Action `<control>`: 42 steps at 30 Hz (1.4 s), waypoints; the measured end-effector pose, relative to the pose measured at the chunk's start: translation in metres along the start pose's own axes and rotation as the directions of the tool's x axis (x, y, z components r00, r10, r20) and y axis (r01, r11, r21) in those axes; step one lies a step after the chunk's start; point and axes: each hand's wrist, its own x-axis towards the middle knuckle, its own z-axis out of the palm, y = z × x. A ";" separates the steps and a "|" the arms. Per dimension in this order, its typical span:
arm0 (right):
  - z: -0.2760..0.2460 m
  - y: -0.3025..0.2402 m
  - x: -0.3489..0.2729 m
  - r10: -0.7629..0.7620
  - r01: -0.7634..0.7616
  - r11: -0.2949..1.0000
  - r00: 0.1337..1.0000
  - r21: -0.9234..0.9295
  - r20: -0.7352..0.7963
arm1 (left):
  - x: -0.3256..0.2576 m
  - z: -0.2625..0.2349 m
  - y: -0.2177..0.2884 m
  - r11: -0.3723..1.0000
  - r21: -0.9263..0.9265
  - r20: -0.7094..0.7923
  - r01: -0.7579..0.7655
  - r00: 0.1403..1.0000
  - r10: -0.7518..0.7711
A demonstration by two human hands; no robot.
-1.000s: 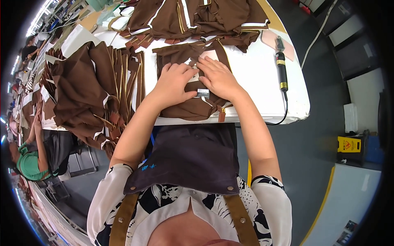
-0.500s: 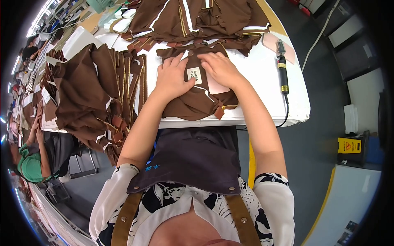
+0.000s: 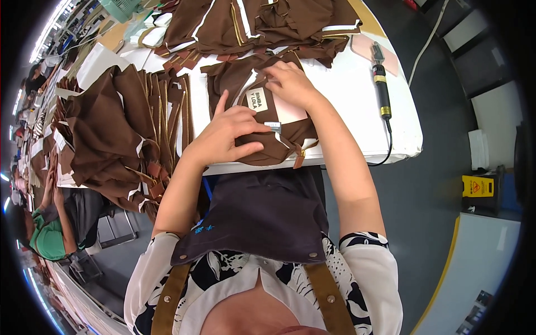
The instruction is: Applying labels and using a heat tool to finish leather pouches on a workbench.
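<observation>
The 2 bare hands are apart from each other, both over a flat brown fabric piece point(image 3: 262, 117) that lies near the edge of the white-topped desk point(image 3: 352, 123), in front of the person. The left hand point(image 3: 229, 134) rests palm down on it with its fingers spread, the tips of the foremost reaching a small grey-and-white rectangular tag point(image 3: 273, 127). The right hand point(image 3: 288, 84) is bent over the upper part of the piece, fingers curled; whether they pinch the cloth, I cannot tell.

Between the hands sits a cream rectangular label point(image 3: 257, 100) with dark print, just beside a pale pink rectangular sheet point(image 3: 289, 113). A reddish-brown tab point(image 3: 299, 160) hangs at the lower right corner of the piece.

To the left stands a thick stack of brown zippered fabric pieces point(image 3: 109, 117); beyond the hands is a loose brown fabric pile point(image 3: 290, 22) with white strips. At the right lies a black pen-shaped corded tool point(image 3: 382, 89) with gold bands, its tip over a pink flat pad point(image 3: 363, 47).
</observation>
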 end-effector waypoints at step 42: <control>-0.025 -0.013 -0.096 -0.063 0.065 0.997 0.997 0.047 -0.039 | 0.022 0.022 0.012 0.991 -0.009 -0.068 -0.132 0.989 0.131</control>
